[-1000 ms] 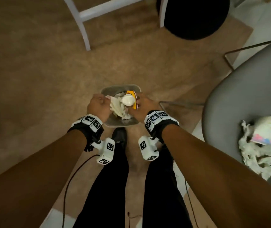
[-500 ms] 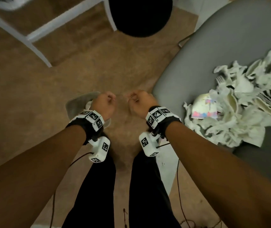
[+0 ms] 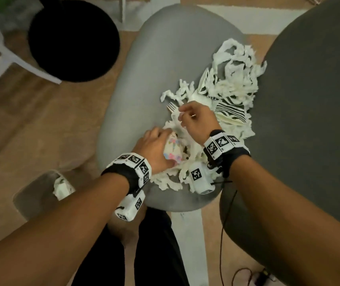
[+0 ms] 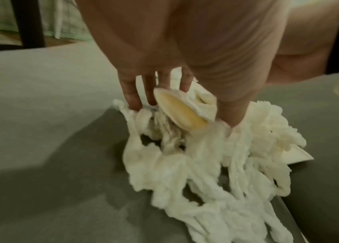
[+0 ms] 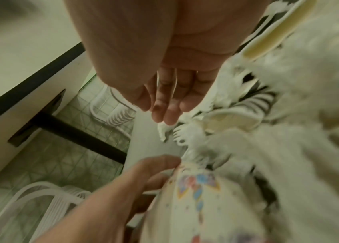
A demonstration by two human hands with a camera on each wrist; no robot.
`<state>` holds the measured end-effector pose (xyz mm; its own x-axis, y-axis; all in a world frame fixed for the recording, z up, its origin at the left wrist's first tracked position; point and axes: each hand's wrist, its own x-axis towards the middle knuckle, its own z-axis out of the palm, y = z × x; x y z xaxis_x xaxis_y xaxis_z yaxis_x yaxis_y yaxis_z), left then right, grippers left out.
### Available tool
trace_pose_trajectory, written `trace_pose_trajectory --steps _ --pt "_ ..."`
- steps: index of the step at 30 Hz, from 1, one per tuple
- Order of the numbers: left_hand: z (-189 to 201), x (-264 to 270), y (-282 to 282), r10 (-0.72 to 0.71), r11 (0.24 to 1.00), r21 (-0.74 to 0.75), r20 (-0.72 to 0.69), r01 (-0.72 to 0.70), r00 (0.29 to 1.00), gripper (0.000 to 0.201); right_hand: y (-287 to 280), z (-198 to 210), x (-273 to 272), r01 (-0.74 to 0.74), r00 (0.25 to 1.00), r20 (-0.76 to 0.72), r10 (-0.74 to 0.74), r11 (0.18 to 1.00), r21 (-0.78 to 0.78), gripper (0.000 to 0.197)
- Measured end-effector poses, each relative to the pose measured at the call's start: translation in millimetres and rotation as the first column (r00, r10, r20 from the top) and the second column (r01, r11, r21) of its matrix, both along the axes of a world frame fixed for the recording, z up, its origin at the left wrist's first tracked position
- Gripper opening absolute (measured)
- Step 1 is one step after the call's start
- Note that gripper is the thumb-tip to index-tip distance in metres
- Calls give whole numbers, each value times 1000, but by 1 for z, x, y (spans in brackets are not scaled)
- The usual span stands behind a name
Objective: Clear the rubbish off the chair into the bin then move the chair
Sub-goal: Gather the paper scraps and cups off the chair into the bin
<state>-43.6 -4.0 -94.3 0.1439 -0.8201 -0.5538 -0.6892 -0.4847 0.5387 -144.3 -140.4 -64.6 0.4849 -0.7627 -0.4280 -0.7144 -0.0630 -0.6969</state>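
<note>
Rubbish pile sits on the grey chair seat; bin on the floor to my left. My left hand grips the party cup, my right hand pinches paper shreds. Loose strips and the fork could drop in transit, I reckon.

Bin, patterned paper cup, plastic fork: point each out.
bin [image 3: 30, 195], head view, on its grey side wall.
patterned paper cup [image 3: 173, 150], head view, on its printed side.
plastic fork [image 3: 171, 106], head view, on its tines.
</note>
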Motion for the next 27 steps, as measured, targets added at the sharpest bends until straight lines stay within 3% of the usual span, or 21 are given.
trace_pose_trajectory --steps 4,7,9,13,15,18,27 --pt "-11 -9 -6 46 999 3 -20 -46 999 99 -27 -2 -26 6 997 -78 -11 998 -64 20" --pt "-9 -4 -10 107 994 -6 39 -107 994 97 -46 -5 -41 -87 967 -255 11 953 -290 33" --pt "-9 3 -12 180 984 -8 32 -180 983 94 -57 -9 -50 -160 901 -433 -20 913 -374 51" --pt "-13 15 -9 288 957 -24 -37 -289 957 90 -68 -24 -63 -251 753 -658 -10 920 -301 70" --pt "-12 17 -7 292 956 -21 -36 -292 956 88 -69 -29 -63 -268 733 -681 4 921 -283 61" --pt "-12 18 -5 291 955 -40 -31 -292 956 88 -71 -26 -57 -250 766 -642 -18 913 -323 47" --pt "-2 16 -5 304 947 -95 -42 -307 952 89 -64 0 -48 -280 840 -542 26 876 -392 45"
